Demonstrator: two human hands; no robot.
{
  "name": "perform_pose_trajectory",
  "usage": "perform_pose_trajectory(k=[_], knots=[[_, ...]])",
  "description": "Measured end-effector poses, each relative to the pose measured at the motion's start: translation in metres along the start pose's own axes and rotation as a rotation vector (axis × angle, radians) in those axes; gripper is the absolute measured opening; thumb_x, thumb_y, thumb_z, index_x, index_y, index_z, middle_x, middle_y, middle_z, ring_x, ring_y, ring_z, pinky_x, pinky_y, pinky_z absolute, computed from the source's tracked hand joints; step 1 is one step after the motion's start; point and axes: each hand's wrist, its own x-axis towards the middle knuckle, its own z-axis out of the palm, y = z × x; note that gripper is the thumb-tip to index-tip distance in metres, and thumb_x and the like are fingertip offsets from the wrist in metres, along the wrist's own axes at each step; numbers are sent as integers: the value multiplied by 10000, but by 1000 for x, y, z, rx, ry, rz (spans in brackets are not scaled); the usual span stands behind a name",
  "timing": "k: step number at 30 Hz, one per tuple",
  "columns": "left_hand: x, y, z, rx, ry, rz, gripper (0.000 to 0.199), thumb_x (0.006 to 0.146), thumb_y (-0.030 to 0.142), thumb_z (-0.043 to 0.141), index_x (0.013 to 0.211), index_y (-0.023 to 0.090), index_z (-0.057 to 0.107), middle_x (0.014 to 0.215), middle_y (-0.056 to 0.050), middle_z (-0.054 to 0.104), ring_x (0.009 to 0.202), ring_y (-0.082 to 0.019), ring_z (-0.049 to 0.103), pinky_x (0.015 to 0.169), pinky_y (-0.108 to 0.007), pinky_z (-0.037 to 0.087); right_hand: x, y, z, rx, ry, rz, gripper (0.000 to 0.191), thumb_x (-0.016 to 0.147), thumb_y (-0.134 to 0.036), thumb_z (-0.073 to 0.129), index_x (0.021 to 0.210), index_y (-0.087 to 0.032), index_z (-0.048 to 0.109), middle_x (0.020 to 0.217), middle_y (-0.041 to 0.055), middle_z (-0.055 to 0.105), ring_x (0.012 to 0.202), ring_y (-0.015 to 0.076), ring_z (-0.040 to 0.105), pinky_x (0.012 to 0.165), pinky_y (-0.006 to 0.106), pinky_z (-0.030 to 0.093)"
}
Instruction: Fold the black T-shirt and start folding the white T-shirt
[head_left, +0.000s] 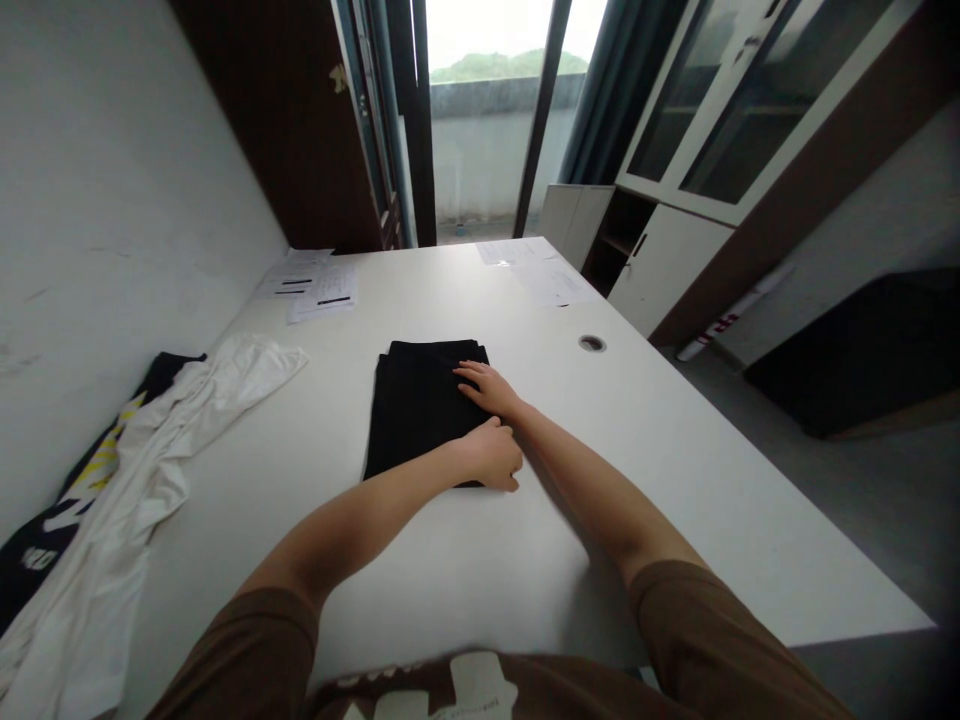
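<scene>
A black folded garment [420, 400] lies as a flat rectangle on the white table; its exact kind cannot be made out. My right hand [486, 388] rests flat on its far right part, fingers spread. Just nearer to me, my left hand [495, 455] reaches across to the near right corner, its fingers curled closed on the cloth's edge. The left forearm passes over the near part of the garment and hides some of it. Part of the garment's right edge is covered by both hands.
Along the left wall lie a crumpled white garment [161, 440] and a dark one with yellow and white print [94, 470]. Paper sheets [322, 290] lie at the far left, more papers [551, 280] at the far right. A round cable hole [592, 343] pierces the white table [675, 500].
</scene>
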Motion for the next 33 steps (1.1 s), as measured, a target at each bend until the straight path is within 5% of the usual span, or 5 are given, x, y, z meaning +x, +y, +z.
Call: perform_pose_trajectory(k=[10,18,21,27,33], knots=[[1,25,29,51,220,7,213,953,337,579,918,181,720,1025,-90,697,1004,-263,558,820,-401,384,0,-4,-4,6,-8,18,420,995,-360,556,1397,-258,617,1492,70,543,1408,275,464,1194,502,356],[-36,14,29,-210,491,1,281,1015,354,527,1247,222,611,1341,-69,608,1293,-220,504,1165,-404,289,-1,-6,-3,31,-6,30,412,992,-366,563,1385,-259,625,1496,69,539,1415,265,457,1203,488,344],[-53,6,36,-138,432,-109,440,1019,400,504,1412,203,525,1503,-113,505,1437,-277,388,1216,-494,209,1,-3,-3,136,51,90,379,986,-361,559,1339,-266,657,1457,52,579,1373,245,509,1188,453,375],[-72,38,65,-162,286,75,680,1029,569,413,1601,225,285,1671,-84,265,1563,-298,129,1255,-555,66,5,9,-3,324,246,252,369,992,-394,502,1297,-282,677,1351,27,662,1282,225,594,1142,435,434],[-69,28,38,-550,490,72,547,1053,372,406,1577,234,335,1574,-68,455,1468,-211,388,1225,-417,309,8,-11,-1,233,200,225,392,1000,-363,486,1332,-257,664,1495,57,541,1391,236,492,1194,440,371]])
